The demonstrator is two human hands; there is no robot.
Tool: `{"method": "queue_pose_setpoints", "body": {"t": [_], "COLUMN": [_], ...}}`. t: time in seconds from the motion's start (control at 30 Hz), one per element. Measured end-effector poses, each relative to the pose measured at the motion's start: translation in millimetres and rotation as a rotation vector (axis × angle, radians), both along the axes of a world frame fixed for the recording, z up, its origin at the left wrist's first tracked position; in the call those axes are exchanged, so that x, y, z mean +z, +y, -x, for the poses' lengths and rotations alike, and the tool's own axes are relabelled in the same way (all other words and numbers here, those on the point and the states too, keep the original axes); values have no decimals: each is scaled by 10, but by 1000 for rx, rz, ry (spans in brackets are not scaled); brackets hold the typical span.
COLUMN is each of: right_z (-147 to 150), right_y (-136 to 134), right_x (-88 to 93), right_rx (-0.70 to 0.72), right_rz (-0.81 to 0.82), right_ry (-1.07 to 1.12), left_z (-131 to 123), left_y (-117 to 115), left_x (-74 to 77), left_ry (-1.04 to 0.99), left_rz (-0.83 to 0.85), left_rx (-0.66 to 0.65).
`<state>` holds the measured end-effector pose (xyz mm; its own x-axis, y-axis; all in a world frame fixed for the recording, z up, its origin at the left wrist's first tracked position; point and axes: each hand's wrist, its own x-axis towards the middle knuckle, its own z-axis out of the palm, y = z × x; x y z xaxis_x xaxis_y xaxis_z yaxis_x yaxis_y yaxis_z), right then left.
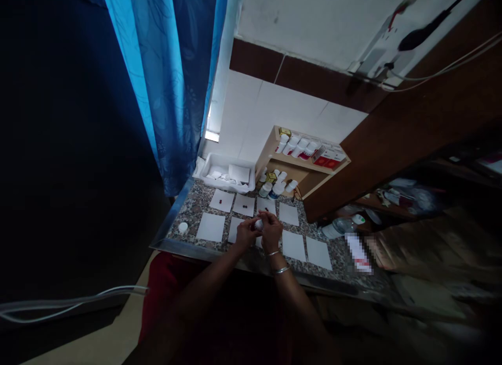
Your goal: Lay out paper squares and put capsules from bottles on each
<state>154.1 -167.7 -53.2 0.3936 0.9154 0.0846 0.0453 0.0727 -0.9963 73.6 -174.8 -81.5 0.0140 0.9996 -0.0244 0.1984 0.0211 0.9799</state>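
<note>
My left hand (245, 234) is closed around a small white pill bottle (258, 225) above the counter. My right hand (272, 231) has its fingers closed together at the bottle's top; whether they pinch a pill or the bottle itself is too small to tell. Beneath and around both hands, white paper squares (210, 227) lie in two rows. Two reddish pills (220, 201) rest on a back-row paper, and dark pills (245, 206) on the one beside it. Something small and dark (266, 209) shows on the third, just beyond my right fingers. A white cap (182, 227) sits at left.
Behind the papers stands a white plastic tray (204, 171) with paper pieces inside. A wooden shelf (309, 165) holds white bottles and red-and-white boxes. To the right lies a clear plastic bottle (339, 227). The granite counter (188, 200) has a metal front edge.
</note>
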Motion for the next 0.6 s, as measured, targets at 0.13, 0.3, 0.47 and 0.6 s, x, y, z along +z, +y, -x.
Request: {"method": "queue_pose_setpoints", "body": {"t": [0.13, 0.3, 0.47, 0.6], "right_z": [-143, -813, -1409, -1496], "right_y": [81, 442, 755, 833], "right_x": [-45, -158, -332, -464], "right_rx": [-57, -204, -256, -215], "right_rz": [-26, -39, 247, 259], "right_ry": [44, -252, -665, -653], "left_z": [3, 39, 60, 67], "left_y": [-17, -53, -48, -14], "left_x": [-16, -119, -231, -246], "left_ry": [-38, -125, -172, -166], "left_rz": [30, 59, 32, 33], "left_rx": [-1, 23, 15, 12]}}
